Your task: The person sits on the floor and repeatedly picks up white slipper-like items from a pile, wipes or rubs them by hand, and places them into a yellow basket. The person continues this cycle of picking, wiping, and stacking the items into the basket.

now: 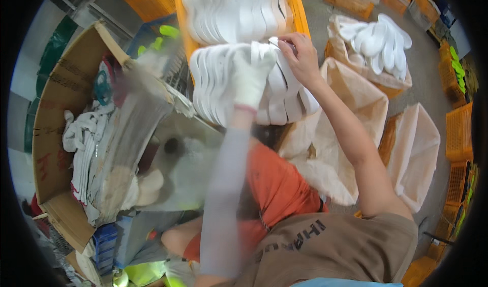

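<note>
An orange plastic crate (301,12) before me holds two rows of white shoe soles (211,85), packed on edge. My left hand (251,73), in a white knit glove with a pink cuff, lies over the nearer row. Blur hides whether its fingertips grip any soles. Bare, my right hand (303,56) is at that row's upper right end, beside the crate's wall. Its fingers are bent around a small dark thing (291,47) that I cannot identify, close to a white sole tip. Whether they hold it firmly is unclear.
A cardboard box (65,92) on the left contains white knit gloves (85,130). Cloth-lined crates stand to the right; the lining (354,92) of one is nearest my right arm. Farther back, another holds loose white soles (381,45). Bright green pieces (167,31) lie in a blue crate.
</note>
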